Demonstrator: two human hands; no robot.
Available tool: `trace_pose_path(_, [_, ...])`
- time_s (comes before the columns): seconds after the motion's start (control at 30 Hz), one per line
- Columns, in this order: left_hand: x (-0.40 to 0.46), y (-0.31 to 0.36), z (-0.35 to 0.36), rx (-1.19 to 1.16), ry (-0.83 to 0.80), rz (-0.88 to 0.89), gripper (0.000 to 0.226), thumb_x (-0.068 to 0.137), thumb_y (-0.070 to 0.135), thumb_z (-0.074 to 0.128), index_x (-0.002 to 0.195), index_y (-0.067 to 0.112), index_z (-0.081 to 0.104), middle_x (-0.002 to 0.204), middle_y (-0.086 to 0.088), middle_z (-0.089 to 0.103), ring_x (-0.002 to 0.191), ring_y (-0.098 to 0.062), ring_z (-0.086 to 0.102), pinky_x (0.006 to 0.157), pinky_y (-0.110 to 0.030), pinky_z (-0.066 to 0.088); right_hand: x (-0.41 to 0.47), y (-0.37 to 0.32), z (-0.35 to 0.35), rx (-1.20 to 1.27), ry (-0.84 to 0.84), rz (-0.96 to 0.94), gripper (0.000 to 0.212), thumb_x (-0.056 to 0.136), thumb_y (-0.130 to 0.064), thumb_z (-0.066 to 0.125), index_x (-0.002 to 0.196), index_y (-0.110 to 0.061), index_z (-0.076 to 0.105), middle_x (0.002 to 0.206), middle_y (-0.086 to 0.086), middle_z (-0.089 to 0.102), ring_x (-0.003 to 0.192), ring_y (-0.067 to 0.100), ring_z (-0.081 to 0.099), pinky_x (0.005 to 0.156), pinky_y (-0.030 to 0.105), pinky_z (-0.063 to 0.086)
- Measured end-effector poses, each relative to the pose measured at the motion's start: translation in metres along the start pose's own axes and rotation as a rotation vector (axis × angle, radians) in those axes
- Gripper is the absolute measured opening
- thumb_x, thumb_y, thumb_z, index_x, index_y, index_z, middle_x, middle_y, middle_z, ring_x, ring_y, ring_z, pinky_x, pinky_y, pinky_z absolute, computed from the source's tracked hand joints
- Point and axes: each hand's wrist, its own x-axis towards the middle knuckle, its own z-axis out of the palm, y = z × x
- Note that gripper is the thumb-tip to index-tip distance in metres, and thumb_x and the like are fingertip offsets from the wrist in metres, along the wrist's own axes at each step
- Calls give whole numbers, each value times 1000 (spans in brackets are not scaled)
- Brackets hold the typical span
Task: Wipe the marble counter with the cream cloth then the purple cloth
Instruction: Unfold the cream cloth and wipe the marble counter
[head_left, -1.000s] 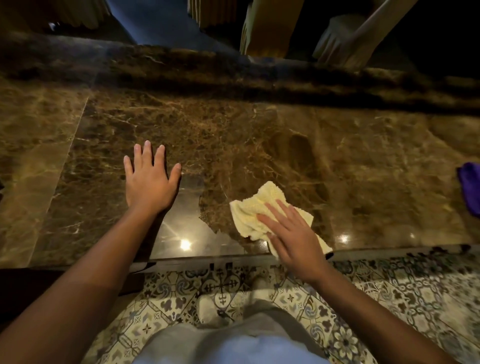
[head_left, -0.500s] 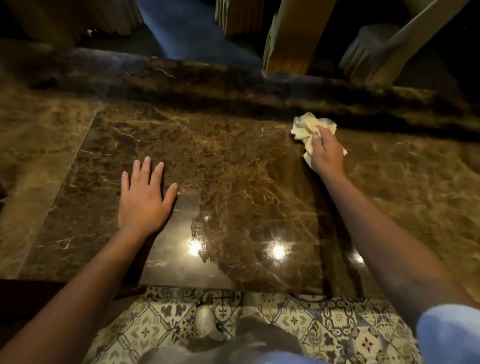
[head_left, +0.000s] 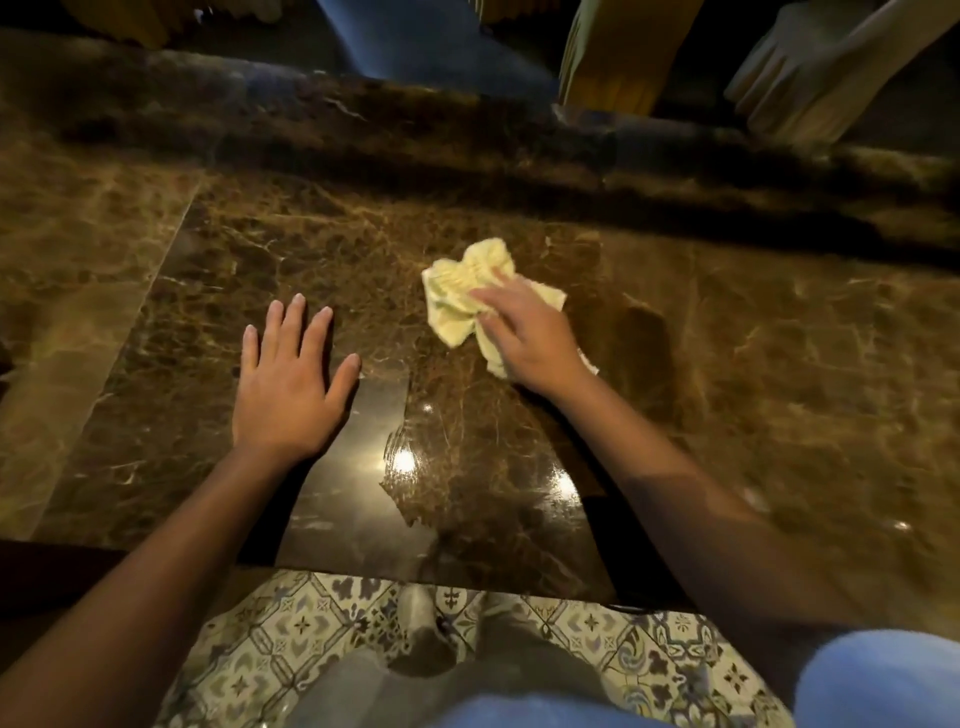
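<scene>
The brown veined marble counter (head_left: 753, 332) fills most of the view. A crumpled cream cloth (head_left: 460, 288) lies on it near the middle. My right hand (head_left: 530, 332) presses down on the cloth's right part, fingers over it. Flat on the marble to the cloth's left rests my left hand (head_left: 288, 384), fingers spread, holding nothing. The purple cloth is out of view.
A raised marble ledge (head_left: 467, 135) runs along the counter's far side. Beyond it stand yellow draped fabric (head_left: 618, 57) and a pale glove-like shape (head_left: 810, 73). Patterned floor tiles (head_left: 291, 639) show below the counter's near edge.
My right hand has pulled the cream cloth back from the far ledge toward the middle and to the left. The left hand has stayed flat in place.
</scene>
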Motion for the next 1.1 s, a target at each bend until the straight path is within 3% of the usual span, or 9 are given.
trace_pose_path(0.3, [0, -2, 1, -16, -2, 13, 69, 103, 61, 29, 157, 17, 32, 168, -16, 27, 157, -33, 16, 124, -53, 10, -139, -42, 24, 67, -89, -113, 29, 102, -11, 59, 128, -12, 71, 143, 9, 65, 147, 22, 45, 125, 44, 27])
trace_pose_path(0.53, [1, -2, 1, -24, -24, 13, 71, 103, 63, 25, 157, 19, 31, 168, -15, 26, 157, -32, 15, 124, -51, 7, -200, -57, 25, 106, 15, 14, 28, 101, -15, 58, 123, -11, 73, 137, 4, 67, 140, 10, 47, 119, 26, 29])
trace_pose_path(0.6, [1, -4, 1, -38, -25, 23, 71, 103, 64, 25, 157, 18, 31, 168, -16, 26, 157, -32, 15, 123, -52, 7, -212, -62, 19, 167, 2, 125, 28, 103, -23, 54, 122, -14, 72, 129, 2, 70, 129, 13, 57, 109, 31, 42])
trace_pose_path(0.7, [0, -3, -3, -50, -41, 19, 71, 103, 62, 26, 158, 17, 31, 168, -16, 25, 157, -33, 15, 124, -52, 7, -223, -62, -9, 325, 34, 311, 26, 104, -50, 47, 109, -37, 70, 92, -7, 73, 86, 9, 69, 73, 32, 56])
trace_pose_path(0.77, [-5, 0, -8, -73, -47, 27, 69, 104, 57, 32, 157, 14, 34, 168, -18, 26, 157, -34, 16, 124, -53, 9, -230, -49, -39, 312, 229, 402, 32, 97, -68, 45, 104, -47, 68, 89, -5, 73, 69, 6, 67, 55, 25, 55])
trace_pose_path(0.83, [-21, -1, -15, -93, -47, 69, 65, 105, 51, 38, 156, 10, 36, 167, -19, 28, 156, -36, 18, 124, -55, 11, -237, -28, -69, 263, 496, 482, 31, 98, -68, 44, 104, -49, 68, 90, -12, 74, 67, 0, 65, 53, 22, 54])
trace_pose_path(0.93, [-46, -8, -20, -107, -18, 92, 60, 104, 45, 47, 153, 10, 41, 167, -20, 26, 156, -38, 16, 124, -55, 11, -251, 13, -96, 105, 733, 589, 28, 104, -53, 43, 113, -39, 66, 97, -11, 71, 86, 12, 67, 69, 45, 58])
trace_pose_path(1.0, [-54, -11, -21, -107, -14, 39, 59, 104, 46, 48, 153, 13, 42, 168, -20, 24, 157, -38, 14, 124, -55, 8, -263, 39, -96, -18, 719, 679, 40, 106, -46, 40, 128, -20, 63, 121, 13, 68, 113, 33, 64, 92, 55, 54])
trace_pose_path(1.1, [-56, -10, -21, -83, -41, 18, 61, 104, 49, 44, 155, 16, 40, 168, -20, 26, 157, -38, 15, 124, -57, 8, -267, 50, -83, -207, 582, 754, 55, 105, -40, 39, 145, -4, 53, 152, 24, 51, 147, 38, 38, 119, 57, 33])
